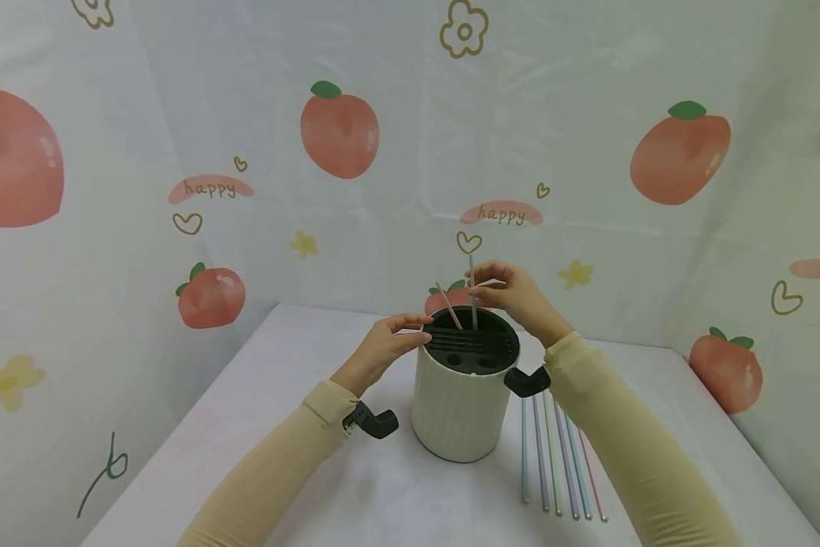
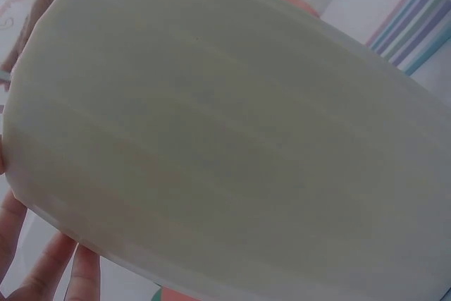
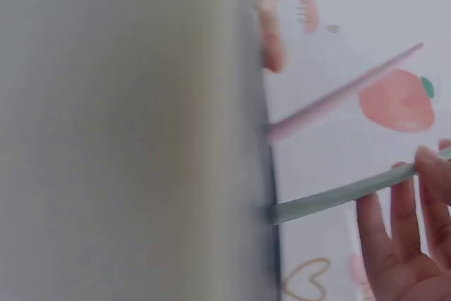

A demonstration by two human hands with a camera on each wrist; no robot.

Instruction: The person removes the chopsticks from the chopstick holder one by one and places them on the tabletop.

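right hand pinched a grey-green straw standing in the holder; left hand steadied the rim.

the cream ribbed holder stood on the white table, with a black slotted insert closing its top. two straws stood in the insert: a pink straw, leaning left and released, and the grey-green straw, nearly upright, gripped near its upper end between the right thumb and fingers. the left hand's fingers lay nearly straight against the holder's upper left edge, pressing it without curling round it. six loose straws in pastel colours lay side by side on the table just right of the holder, touching nothing else. judged from this layout, two straws were placed or nearly placed and six remained. the insert's round holes appeared unfilled.
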